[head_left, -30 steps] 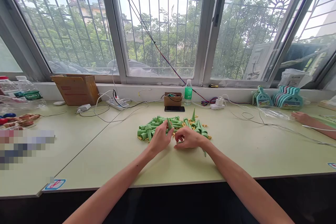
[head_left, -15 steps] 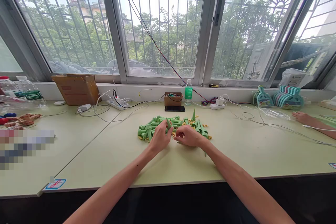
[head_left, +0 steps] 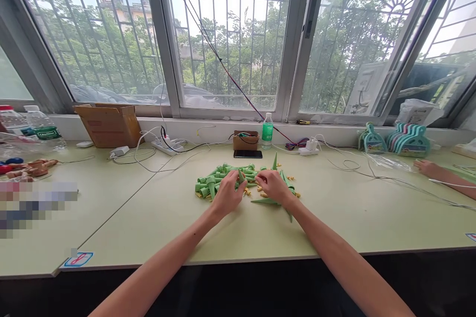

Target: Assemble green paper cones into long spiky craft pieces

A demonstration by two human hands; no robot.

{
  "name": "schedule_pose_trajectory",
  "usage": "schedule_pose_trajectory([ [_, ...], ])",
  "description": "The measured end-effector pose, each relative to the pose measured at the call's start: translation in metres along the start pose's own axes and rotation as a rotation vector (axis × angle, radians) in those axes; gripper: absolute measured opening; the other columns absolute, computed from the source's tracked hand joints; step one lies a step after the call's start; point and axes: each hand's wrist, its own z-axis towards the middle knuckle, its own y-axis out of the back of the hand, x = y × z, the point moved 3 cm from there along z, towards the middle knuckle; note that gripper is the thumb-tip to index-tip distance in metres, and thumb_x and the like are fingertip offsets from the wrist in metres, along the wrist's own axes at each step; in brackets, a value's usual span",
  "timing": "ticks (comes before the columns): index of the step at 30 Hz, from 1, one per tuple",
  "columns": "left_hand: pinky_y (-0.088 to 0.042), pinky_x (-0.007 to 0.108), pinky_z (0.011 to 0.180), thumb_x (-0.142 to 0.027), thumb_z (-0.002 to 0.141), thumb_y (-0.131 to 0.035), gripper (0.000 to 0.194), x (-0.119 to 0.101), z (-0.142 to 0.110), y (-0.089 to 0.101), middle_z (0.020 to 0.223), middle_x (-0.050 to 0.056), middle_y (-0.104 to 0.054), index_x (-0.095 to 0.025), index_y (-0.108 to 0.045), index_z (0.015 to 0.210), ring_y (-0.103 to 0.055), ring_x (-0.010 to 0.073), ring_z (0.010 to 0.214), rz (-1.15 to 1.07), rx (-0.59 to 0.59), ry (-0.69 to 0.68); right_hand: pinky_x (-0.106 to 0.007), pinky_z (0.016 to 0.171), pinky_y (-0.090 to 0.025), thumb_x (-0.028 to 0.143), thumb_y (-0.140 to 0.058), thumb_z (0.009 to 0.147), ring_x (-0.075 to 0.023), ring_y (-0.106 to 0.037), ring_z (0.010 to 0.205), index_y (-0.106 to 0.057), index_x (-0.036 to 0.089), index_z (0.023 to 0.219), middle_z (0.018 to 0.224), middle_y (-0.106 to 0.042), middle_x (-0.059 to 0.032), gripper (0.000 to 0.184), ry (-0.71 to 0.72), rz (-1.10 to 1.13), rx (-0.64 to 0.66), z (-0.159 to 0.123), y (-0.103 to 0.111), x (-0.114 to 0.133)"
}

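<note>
A pile of green plastic cone-shaped spikes (head_left: 211, 185) lies on the table, many with a round collar at the wide end. My left hand (head_left: 227, 192) is at the pile's near side, its fingers closed round a green cone spike (head_left: 241, 176) whose tip points up. Just right of it, my right hand (head_left: 274, 185) hovers over the pile with curled fingers pressed together; whatever is in them is hidden. Small yellow plastic pieces (head_left: 247, 191) are scattered between and around the hands. Below my right hand, another green spike (head_left: 265, 201) lies flat, pointing left.
Behind the pile are a black phone (head_left: 247, 154), a small cardboard box (head_left: 246, 142) and a green-labelled bottle (head_left: 267, 131). Power strips (head_left: 167, 145) and cables run along the back. Teal fan-shaped items (head_left: 408, 139) stand at right, near another person's hand (head_left: 427, 166).
My right hand has moved up and slightly right, away from me, uncovering the flat green spike beneath it. My left hand stays in place with its spike, which has tilted slightly.
</note>
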Motion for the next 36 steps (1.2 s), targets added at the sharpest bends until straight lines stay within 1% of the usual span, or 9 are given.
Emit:
schedule_pose_trajectory([
  [4, -0.047, 0.034, 0.079, -0.024, 0.088, -0.051, 0.010, 0.0010, -0.0005, -0.0012, 0.092, 0.005, -0.061, -0.019, -0.057, 0.094, -0.059, 0.0195, 0.085, -0.017, 0.011, 0.005, -0.025, 0.069, -0.034, 0.018, -0.057, 0.085, -0.0139, -0.054, 0.069, -0.065, 0.017, 0.073, 0.071, -0.065, -0.0026, 0.014, -0.047, -0.051, 0.058, -0.0007, 0.0005, -0.0049],
  [8, -0.047, 0.035, 0.078, -0.025, 0.089, -0.050, 0.009, -0.0004, -0.0008, -0.0007, 0.090, 0.006, -0.061, -0.019, -0.056, 0.091, -0.059, 0.0200, 0.084, -0.015, 0.017, 0.005, -0.030, 0.078, -0.032, 0.020, -0.064, 0.079, -0.0179, -0.057, 0.081, -0.067, 0.017, 0.076, 0.078, -0.067, -0.0036, 0.005, -0.073, -0.117, 0.145, -0.0027, -0.0026, -0.0070],
  [12, -0.047, 0.035, 0.078, -0.024, 0.088, -0.050, 0.008, -0.0013, -0.0011, -0.0007, 0.089, 0.005, -0.061, -0.019, -0.056, 0.091, -0.058, 0.0199, 0.084, -0.015, 0.025, 0.005, -0.032, 0.079, -0.031, 0.020, -0.069, 0.075, -0.0204, -0.058, 0.085, -0.068, 0.017, 0.078, 0.083, -0.068, -0.0051, 0.005, -0.084, -0.148, 0.214, -0.0032, -0.0062, -0.0071],
  [15, -0.048, 0.035, 0.079, -0.024, 0.088, -0.050, 0.009, -0.0009, -0.0016, -0.0014, 0.090, 0.005, -0.061, -0.019, -0.056, 0.092, -0.059, 0.0197, 0.084, -0.035, 0.031, 0.005, -0.032, 0.079, -0.031, 0.017, -0.068, 0.076, -0.0206, -0.058, 0.086, -0.069, 0.017, 0.081, 0.084, -0.069, -0.0055, 0.006, -0.092, -0.152, 0.238, -0.0027, -0.0074, -0.0069],
  [18, -0.048, 0.034, 0.079, -0.024, 0.088, -0.050, 0.009, -0.0005, -0.0021, -0.0023, 0.091, 0.005, -0.062, -0.019, -0.056, 0.093, -0.060, 0.0194, 0.084, -0.059, 0.047, 0.013, -0.030, 0.077, -0.032, 0.018, -0.064, 0.080, -0.0199, -0.058, 0.084, -0.070, 0.017, 0.080, 0.083, -0.069, -0.0061, 0.005, -0.082, -0.157, 0.236, -0.0026, -0.0074, -0.0063],
  [21, -0.049, 0.034, 0.078, -0.025, 0.088, -0.050, 0.010, -0.0011, -0.0023, -0.0025, 0.090, 0.005, -0.063, -0.019, -0.055, 0.093, -0.061, 0.0194, 0.082, -0.078, 0.067, 0.020, -0.030, 0.075, -0.032, 0.018, -0.060, 0.083, -0.0194, -0.058, 0.082, -0.070, 0.017, 0.078, 0.080, -0.068, -0.0067, 0.011, -0.066, -0.169, 0.228, -0.0026, -0.0070, -0.0059],
  [30, -0.048, 0.031, 0.072, -0.023, 0.086, -0.052, 0.006, -0.0037, -0.0033, -0.0018, 0.081, 0.002, -0.064, -0.019, -0.055, 0.089, -0.062, 0.0180, 0.074, -0.088, 0.113, 0.034, -0.026, 0.071, -0.033, 0.014, -0.054, 0.087, -0.0163, -0.058, 0.075, -0.068, 0.016, 0.072, 0.075, -0.068, -0.0062, 0.021, -0.066, -0.171, 0.217, -0.0006, -0.0031, -0.0011],
  [33, -0.048, 0.030, 0.070, -0.024, 0.086, -0.052, 0.006, -0.0034, -0.0033, -0.0019, 0.079, 0.002, -0.064, -0.019, -0.055, 0.087, -0.061, 0.0178, 0.073, -0.080, 0.122, 0.036, -0.025, 0.071, -0.034, 0.015, -0.054, 0.088, -0.0160, -0.058, 0.073, -0.066, 0.016, 0.069, 0.072, -0.067, -0.0059, 0.022, -0.070, -0.159, 0.194, -0.0007, -0.0024, -0.0012],
  [36, -0.048, 0.031, 0.070, -0.025, 0.087, -0.052, 0.007, -0.0041, -0.0029, -0.0015, 0.077, 0.002, -0.064, -0.019, -0.054, 0.083, -0.061, 0.0180, 0.072, -0.077, 0.121, 0.035, -0.025, 0.071, -0.035, 0.017, -0.053, 0.089, -0.0159, -0.057, 0.073, -0.064, 0.016, 0.070, 0.072, -0.065, -0.0056, 0.023, -0.057, -0.114, 0.127, -0.0009, -0.0028, -0.0032],
])
